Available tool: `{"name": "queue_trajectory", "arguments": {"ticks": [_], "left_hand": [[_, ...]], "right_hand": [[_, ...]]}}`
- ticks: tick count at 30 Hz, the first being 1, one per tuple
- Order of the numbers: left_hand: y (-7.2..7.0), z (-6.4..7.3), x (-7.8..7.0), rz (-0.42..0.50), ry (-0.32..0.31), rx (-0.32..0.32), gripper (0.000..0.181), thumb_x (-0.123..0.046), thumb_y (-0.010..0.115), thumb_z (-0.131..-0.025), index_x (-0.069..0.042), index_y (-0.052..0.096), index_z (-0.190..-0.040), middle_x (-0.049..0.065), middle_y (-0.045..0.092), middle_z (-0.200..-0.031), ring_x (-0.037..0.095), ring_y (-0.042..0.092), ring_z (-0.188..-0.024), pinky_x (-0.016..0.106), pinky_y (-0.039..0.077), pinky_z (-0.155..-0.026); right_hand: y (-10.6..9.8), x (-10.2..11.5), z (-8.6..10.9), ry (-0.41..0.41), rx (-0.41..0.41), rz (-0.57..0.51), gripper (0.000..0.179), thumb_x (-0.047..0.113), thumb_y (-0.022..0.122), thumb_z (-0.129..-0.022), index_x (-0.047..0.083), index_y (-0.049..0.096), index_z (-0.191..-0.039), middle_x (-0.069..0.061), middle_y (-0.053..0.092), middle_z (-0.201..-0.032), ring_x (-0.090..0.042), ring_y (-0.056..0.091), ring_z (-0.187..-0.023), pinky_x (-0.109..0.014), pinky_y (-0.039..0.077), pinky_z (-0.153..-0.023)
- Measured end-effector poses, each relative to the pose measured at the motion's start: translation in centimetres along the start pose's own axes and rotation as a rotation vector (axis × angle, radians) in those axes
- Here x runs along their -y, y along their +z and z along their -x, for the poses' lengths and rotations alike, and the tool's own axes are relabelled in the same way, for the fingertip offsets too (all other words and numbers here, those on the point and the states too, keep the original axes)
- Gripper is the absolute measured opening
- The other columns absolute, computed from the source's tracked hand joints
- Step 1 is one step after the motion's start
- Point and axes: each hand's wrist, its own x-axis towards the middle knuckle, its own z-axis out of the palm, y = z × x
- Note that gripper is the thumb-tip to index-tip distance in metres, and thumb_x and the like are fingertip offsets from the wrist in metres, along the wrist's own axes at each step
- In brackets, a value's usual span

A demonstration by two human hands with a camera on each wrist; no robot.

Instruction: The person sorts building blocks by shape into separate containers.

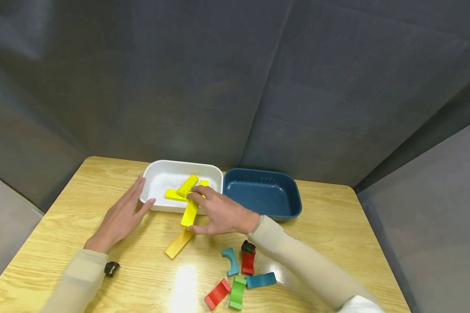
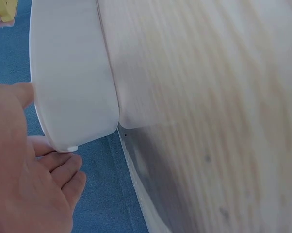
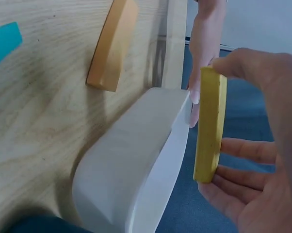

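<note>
My right hand (image 1: 227, 214) pinches a flat yellow block (image 1: 189, 213) between thumb and fingertips, over the front rim of a white bin (image 1: 156, 180). In the right wrist view this held block (image 3: 211, 124) stands lengthwise between thumb and fingers, beside the bin's rim. My left hand (image 1: 119, 217) rests at the bin's left end with straight fingers on the side and the thumb at the front corner. Inside the bin lie several yellow blocks (image 1: 188, 185), partly hidden by my right hand. Another yellow block (image 1: 178, 245) lies on the table in front of the bin.
A dark blue bin (image 1: 264, 191) stands right beside the white one. Nearer on the wooden table (image 1: 317, 243) are two red arched blocks (image 1: 217, 294), a green one (image 1: 237, 293) and two blue ones (image 1: 261, 280). Grey cloth (image 1: 180, 87) hangs behind the table.
</note>
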Motion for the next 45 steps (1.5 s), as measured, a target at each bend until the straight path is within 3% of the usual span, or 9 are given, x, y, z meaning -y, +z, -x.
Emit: {"name": "queue_trajectory", "arguments": {"ticks": [22,45], "left_hand": [[0.3,-0.2,0.1,-0.004,0.016,-0.010,0.086,-0.060,0.044,-0.112,-0.011,0.009,-0.174,0.005,0.002,-0.181,0.046,0.022,-0.161,0.069,0.027,-0.124],[0.3,0.0,0.1,-0.001,0.019,-0.018,0.086,-0.059,0.045,-0.112,-0.011,0.009,-0.174,0.004,0.003,-0.181,0.046,0.022,-0.161,0.069,0.028,-0.123]], "right_hand": [[-0.8,-5.1,-3.9,0.039,0.069,-0.013,0.074,0.050,0.076,-0.095,0.010,0.055,-0.153,-0.013,0.049,-0.157,-0.027,0.053,-0.138,-0.040,0.052,-0.114],[0.5,-6.7,-6.3,0.090,0.135,0.011,0.078,0.054,0.073,-0.097,0.009,0.052,-0.156,-0.014,0.045,-0.162,-0.029,0.050,-0.142,-0.042,0.046,-0.120]]}}
